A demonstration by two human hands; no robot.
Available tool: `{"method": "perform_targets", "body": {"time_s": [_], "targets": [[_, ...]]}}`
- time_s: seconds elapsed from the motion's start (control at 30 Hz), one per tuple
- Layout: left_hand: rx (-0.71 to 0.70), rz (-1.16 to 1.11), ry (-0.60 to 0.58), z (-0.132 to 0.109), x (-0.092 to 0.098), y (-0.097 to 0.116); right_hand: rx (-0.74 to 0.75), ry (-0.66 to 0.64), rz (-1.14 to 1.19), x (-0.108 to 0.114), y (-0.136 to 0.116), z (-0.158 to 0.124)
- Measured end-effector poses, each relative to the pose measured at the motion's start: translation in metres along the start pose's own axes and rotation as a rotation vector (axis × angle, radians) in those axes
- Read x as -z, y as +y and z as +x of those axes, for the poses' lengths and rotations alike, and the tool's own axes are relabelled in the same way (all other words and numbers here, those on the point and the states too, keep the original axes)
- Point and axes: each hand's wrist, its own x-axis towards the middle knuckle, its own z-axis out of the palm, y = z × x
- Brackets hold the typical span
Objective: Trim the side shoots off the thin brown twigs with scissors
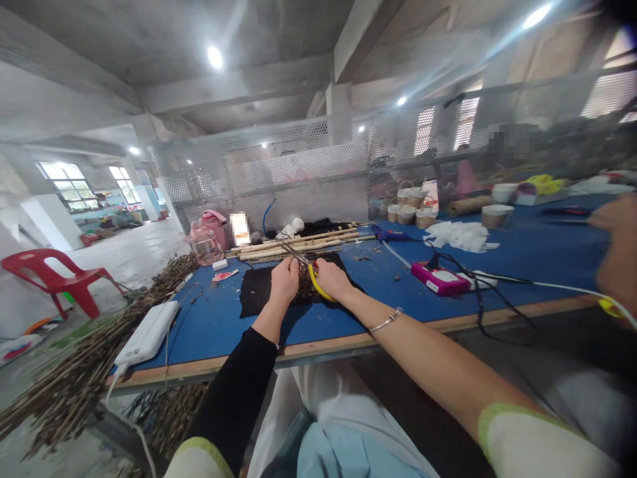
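Observation:
Over a black cloth on the blue tabletop, my right hand is closed around yellow-handled scissors. Their metal blades reach up and left, past the fingertips of my left hand. My left hand is closed in a pinch beside the blades; what its fingers hold is too small to make out. Brown dried plant bits lie on the cloth between the two hands. Just beyond the blades, several pale wooden sticks lie across the table.
A white power bank with a cable lies at the left edge. On the right are a magenta power strip, black cords, a blue glue gun, white fluff and several cups. Bundled twigs and a red chair stand left. Another person's arm is at right.

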Motion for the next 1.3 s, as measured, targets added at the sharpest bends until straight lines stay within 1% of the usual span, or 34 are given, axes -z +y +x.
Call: {"method": "perform_targets", "body": {"time_s": [0.1, 0.2, 0.23, 0.33, 0.4, 0.47, 0.53, 0.57, 0.6, 0.63, 0.73, 0.77, 0.83, 0.9, 0.97, 1.03, 1.1, 1.2, 1.23, 1.3], "targets": [[-0.001, 0.035, 0.069, 0.000, 0.003, -0.002, -0.028, 0.028, 0.004, 0.003, 0.004, 0.003], [0.001, 0.105, 0.065, -0.001, 0.005, -0.003, -0.004, 0.058, -0.021, 0.008, 0.005, 0.004], [0.006, 0.130, 0.052, -0.002, 0.005, -0.004, 0.002, 0.091, -0.049, 0.009, 0.005, 0.003], [0.018, 0.195, 0.006, -0.003, 0.004, -0.005, -0.009, 0.257, -0.156, 0.013, 0.005, 0.002], [0.009, 0.226, -0.025, -0.003, 0.002, -0.005, -0.021, 0.317, -0.191, 0.013, 0.006, 0.003], [-0.009, 0.245, -0.061, -0.004, 0.000, -0.004, -0.036, 0.287, -0.181, 0.013, 0.008, 0.004], [-0.015, 0.252, -0.105, -0.005, -0.001, -0.002, -0.057, 0.212, -0.152, 0.013, 0.009, 0.005], [-0.018, 0.252, -0.126, -0.006, -0.001, -0.001, -0.066, 0.195, -0.142, 0.013, 0.010, 0.005], [-0.023, 0.250, -0.143, -0.006, -0.001, 0.001, -0.063, 0.205, -0.141, 0.015, 0.009, 0.005], [-0.031, 0.250, -0.154, -0.007, -0.001, 0.002, -0.047, 0.244, -0.147, 0.016, 0.008, 0.005], [-0.065, 0.240, -0.166, -0.008, -0.002, 0.003, 0.033, 0.426, -0.159, 0.021, 0.005, 0.004], [-0.072, 0.236, -0.168, -0.009, -0.002, 0.003, 0.054, 0.463, -0.146, 0.022, 0.005, 0.004], [-0.077, 0.231, -0.165, -0.009, -0.003, 0.002, 0.060, 0.476, -0.068, 0.020, 0.006, 0.007], [-0.075, 0.238, -0.159, -0.009, -0.003, 0.002, 0.017, 0.432, 0.118, 0.016, 0.009, 0.011], [-0.062, 0.257, -0.159, -0.009, -0.003, 0.002, -0.016, 0.349, 0.413, 0.011, 0.012, 0.015], [-0.045, 0.281, -0.170, -0.009, -0.003, 0.003, 0.017, 0.244, 0.722, 0.006, 0.013, 0.018], [-0.041, 0.298, -0.189, -0.009, -0.003, 0.005, 0.081, 0.120, 0.938, 0.003, 0.012, 0.018], [-0.068, 0.296, -0.214, -0.009, -0.002, 0.005, 0.098, -0.043, 1.060, 0.001, 0.008, 0.015], [-0.081, 0.289, -0.220, -0.009, -0.002, 0.005, 0.089, -0.069, 1.070, 0.001, 0.006, 0.014], [-0.097, 0.268, -0.221, -0.009, -0.003, 0.004, 0.059, -0.069, 1.076, 0.002, 0.004, 0.013]]}}
